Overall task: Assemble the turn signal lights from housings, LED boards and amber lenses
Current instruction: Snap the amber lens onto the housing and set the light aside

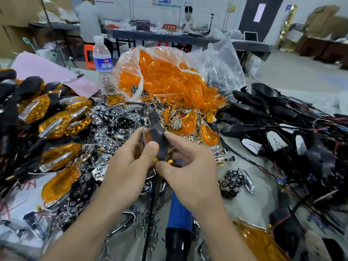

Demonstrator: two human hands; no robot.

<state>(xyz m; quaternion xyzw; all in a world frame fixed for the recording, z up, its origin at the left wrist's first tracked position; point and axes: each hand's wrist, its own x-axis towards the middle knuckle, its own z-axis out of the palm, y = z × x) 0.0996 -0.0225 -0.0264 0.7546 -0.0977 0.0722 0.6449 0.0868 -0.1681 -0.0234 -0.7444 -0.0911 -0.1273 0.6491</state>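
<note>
On a crowded table [250, 174], at the far side, a torn clear bag [130, 59] spilling amber lenses [169, 80]. Left of the bag, a heap of finished lights [52, 125], amber over chrome. Right of the bag, a tangle of black housings [273, 110] trailing wires, some showing white LED boards [275, 141]. Just in front of the bag, a drift of chrome reflectors [116, 119] and more loose lenses. Beside the bag's left edge, a water bottle [103, 61] standing upright and a pink sheet [47, 70]. Well in front of the bag, near the bottom of the view, a blue-and-black tool [178, 217] lying lengthwise, with loose screws [148, 230] just left of it.

Between bag and tool, raised over the reflectors, one black housing [158, 136] gripped from both sides, stalk pointing toward the bag. From the left hand [128, 172], thumb and fingertips [140, 131] pinching the near left flank. From the right hand [190, 176], forefinger and thumb pinching the right flank, other fingers curled beneath. An amber glint under the left fingertips, too blurred to call a lens.

Judged light and rigid, moulded plastic, smooth enough to slip. Lens probably brittle at its clips; wires easily snagged in the pile. Best taken by the body's flanks, as here, never by stalk or leads. Even pressure round the rim advised when seating a lens.
</note>
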